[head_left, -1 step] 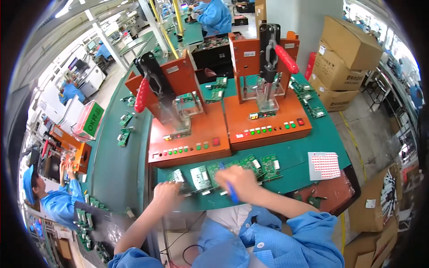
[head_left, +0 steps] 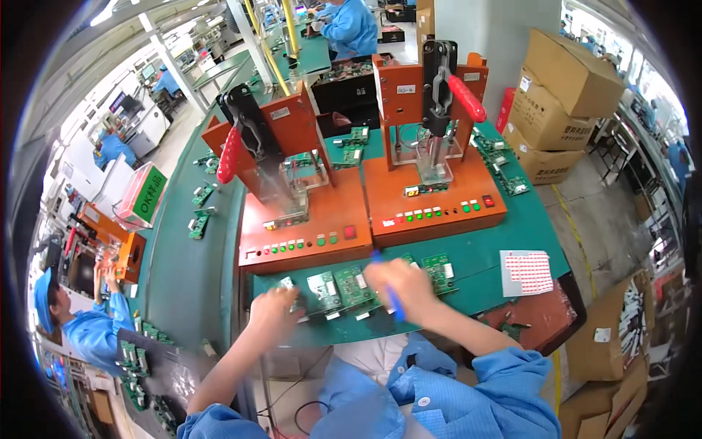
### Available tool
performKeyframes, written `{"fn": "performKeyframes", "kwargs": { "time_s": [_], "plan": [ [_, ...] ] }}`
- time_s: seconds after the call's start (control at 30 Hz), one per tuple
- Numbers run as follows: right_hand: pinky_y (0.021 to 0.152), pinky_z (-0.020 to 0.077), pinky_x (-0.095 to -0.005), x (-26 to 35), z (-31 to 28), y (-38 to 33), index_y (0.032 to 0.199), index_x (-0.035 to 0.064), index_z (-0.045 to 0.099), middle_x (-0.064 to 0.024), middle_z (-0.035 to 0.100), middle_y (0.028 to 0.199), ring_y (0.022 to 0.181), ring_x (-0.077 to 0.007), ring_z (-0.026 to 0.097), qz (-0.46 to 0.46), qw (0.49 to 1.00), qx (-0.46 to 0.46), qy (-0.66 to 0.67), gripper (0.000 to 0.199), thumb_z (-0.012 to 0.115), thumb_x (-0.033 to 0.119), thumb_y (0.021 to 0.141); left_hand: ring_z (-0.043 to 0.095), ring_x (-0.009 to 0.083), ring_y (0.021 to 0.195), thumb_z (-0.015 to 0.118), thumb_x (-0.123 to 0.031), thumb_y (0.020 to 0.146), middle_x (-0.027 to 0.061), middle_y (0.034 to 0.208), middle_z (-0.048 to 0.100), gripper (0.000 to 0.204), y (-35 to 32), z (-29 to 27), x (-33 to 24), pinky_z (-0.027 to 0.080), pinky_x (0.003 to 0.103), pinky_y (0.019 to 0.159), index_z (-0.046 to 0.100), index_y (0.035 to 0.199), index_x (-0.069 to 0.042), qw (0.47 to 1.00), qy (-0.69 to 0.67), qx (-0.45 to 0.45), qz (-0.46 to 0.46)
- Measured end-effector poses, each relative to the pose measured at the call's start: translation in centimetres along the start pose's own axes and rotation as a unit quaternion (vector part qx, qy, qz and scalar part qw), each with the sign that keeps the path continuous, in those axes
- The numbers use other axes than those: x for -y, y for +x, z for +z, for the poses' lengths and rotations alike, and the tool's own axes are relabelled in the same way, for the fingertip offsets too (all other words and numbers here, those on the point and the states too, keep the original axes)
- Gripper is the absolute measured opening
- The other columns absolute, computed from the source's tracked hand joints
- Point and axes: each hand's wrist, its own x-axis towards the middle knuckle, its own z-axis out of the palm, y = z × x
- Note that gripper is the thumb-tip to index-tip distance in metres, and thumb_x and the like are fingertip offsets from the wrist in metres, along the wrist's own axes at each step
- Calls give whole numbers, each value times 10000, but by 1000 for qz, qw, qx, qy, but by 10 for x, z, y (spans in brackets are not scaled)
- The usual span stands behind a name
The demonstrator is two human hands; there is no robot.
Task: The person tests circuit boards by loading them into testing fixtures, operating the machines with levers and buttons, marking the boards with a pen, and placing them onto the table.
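Note:
My right hand [head_left: 401,287] is closed around a blue pen [head_left: 396,303], over the middle of a row of green circuit boards. Part of the row is hidden under that hand. Left of it lie a board with a pale block [head_left: 324,290] and a greener circuit board [head_left: 353,286]. Another board [head_left: 439,273] shows to its right. My left hand [head_left: 274,311], slightly blurred, has its fingers curled at the edge of the leftmost circuit board [head_left: 286,282], which it mostly covers.
Two orange test fixtures [head_left: 307,245] with red-handled clamps stand behind the row. A sticker sheet [head_left: 526,273] lies at the right of the green bench. More boards rest on the dark tray [head_left: 157,366] at lower left. Cartons [head_left: 559,117] are stacked at right; a co-worker [head_left: 91,322] sits at left.
My right hand has moved right along the row with the pen, uncovering a board beside it. The left hand stays near the leftmost board.

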Motion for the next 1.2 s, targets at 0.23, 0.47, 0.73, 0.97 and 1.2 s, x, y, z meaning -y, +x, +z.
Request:
{"fn": "performKeyframes", "kwargs": {
  "time_s": [0.23, 0.47, 0.73, 0.97, 1.2],
  "plan": [
    [786, 558, -381, -118, -78, -11, 1073, 49, 668, -136, 718, 1127, 901, -312, 709, 74, 962, -224, -136, 141, 636, 69, 937, 395, 454, 1320, 773, -215, 798, 250, 1463, 398, 830, 61, 41, -60, 342, 506, 1109, 360, 1480, 13, 958, -65, -278, 30],
    [853, 572, -392, -146, -75, -34, 1166, -9, 616, -187, 624, 1321, 1079, -356, 679, 43, 975, -180, -120, 262, 634, 7, 905, 330, 416, 1391, 769, -231, 792, 249, 1517, 335, 902, 67, 55, -71, 221, 518, 1182, 287, 1503, 48, 954, -53, -294, -6],
    [824, 589, -386, -153, -59, -33, 1239, -21, 564, -223, 574, 1373, 1109, -386, 659, 14, 975, -188, -118, 356, 630, -20, 889, 282, 389, 1456, 731, -294, 844, 217, 1547, 338, 894, 69, 67, -70, 166, 552, 1199, 255, 1511, 66, 953, -30, -301, -28],
    [782, 588, -368, -153, -58, -32, 1244, -27, 564, -215, 581, 1369, 1080, -374, 675, 14, 970, -192, -145, 353, 619, -10, 896, 323, 383, 1431, 700, -333, 886, 217, 1520, 380, 807, 78, 67, -71, 178, 556, 1194, 328, 1481, 64, 947, -27, -314, -56],
    [785, 590, -366, -147, -59, -32, 1261, -42, 555, -208, 581, 1374, 1075, -370, 677, 27, 972, -189, -134, 369, 613, -11, 897, 317, 393, 1430, 687, -366, 894, 221, 1524, 369, 829, 71, 65, -72, 181, 555, 1191, 308, 1493, 64, 950, -29, -307, -45]
  ]
}}
